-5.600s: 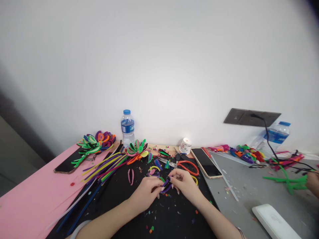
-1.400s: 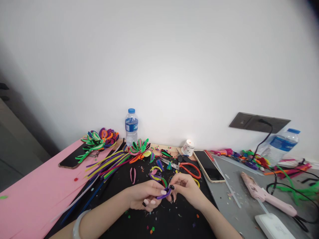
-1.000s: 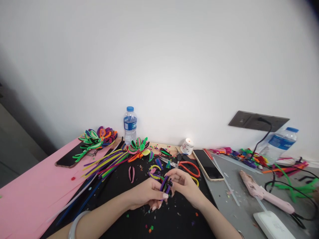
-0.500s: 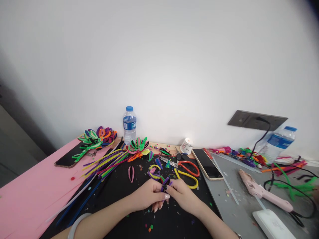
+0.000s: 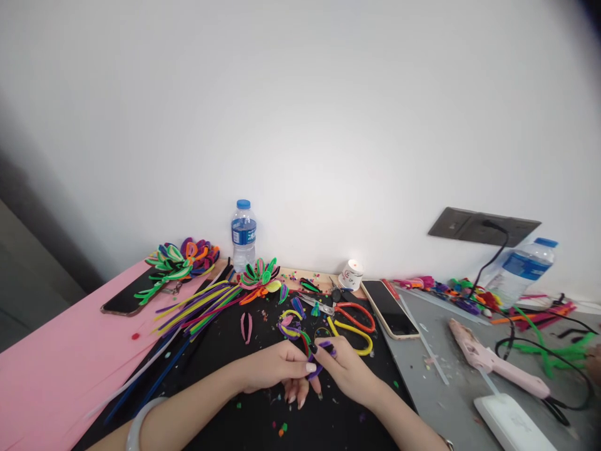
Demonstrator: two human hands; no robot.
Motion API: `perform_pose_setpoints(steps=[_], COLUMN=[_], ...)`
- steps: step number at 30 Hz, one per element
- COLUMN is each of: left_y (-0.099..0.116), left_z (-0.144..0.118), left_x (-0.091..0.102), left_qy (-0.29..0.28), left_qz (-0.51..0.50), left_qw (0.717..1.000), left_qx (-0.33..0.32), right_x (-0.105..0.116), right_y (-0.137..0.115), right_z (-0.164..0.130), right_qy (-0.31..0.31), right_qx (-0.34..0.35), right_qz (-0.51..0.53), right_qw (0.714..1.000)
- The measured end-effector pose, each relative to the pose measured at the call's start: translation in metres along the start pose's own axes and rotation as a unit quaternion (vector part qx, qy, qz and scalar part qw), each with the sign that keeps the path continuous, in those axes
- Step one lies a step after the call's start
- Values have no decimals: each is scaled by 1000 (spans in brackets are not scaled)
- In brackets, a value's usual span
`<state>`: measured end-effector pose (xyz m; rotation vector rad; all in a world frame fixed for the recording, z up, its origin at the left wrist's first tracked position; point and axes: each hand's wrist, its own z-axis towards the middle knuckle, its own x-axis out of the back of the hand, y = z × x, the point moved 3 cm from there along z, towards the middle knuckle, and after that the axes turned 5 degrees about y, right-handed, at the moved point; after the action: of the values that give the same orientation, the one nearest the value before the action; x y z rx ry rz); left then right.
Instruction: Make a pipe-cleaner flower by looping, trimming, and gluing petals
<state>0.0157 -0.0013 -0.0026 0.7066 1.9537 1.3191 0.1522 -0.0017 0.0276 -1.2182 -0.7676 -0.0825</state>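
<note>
My left hand [image 5: 277,369] and my right hand [image 5: 345,373] meet over the black mat [image 5: 225,413]. Both are closed on a purple pipe cleaner [image 5: 315,371], which looks bent into a loop; part of it is hidden by the fingers. Just beyond my hands lies a curled bundle of yellow, purple and pink pipe cleaners [image 5: 290,327]. A pink pipe-cleaner loop [image 5: 246,328] rests farther left. Scissors with one red and one yellow handle [image 5: 354,317] lie beyond my right hand.
Loose pipe cleaners [image 5: 206,307] and a pipe-cleaner flower [image 5: 259,274] spread at left. A bottle [image 5: 243,235] and paper cup [image 5: 351,275] stand by the wall. Right are a phone [image 5: 390,310], a pink glue gun [image 5: 498,363] with a cord, and another person's hand [image 5: 594,360].
My hands have shifted slightly, and the left fingers have spread a little. More of the purple pipe cleaner shows between them. The things on the table have not moved.
</note>
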Motion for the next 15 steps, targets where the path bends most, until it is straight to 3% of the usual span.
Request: perform_pose_setpoints(steps=[3,15], left_y=[-2,0], left_z=[0,1], left_x=[1,2], left_qy=[-17,36], left_qz=[-5,33], left_qw=[1000,999], left_qx=[8,-4], right_x=[0,-2], right_y=[-1,-6], right_z=[0,-2], right_qy=[-1,45], right_qx=[12,32], right_qz=[-7,-75], right_qw=[1000,996])
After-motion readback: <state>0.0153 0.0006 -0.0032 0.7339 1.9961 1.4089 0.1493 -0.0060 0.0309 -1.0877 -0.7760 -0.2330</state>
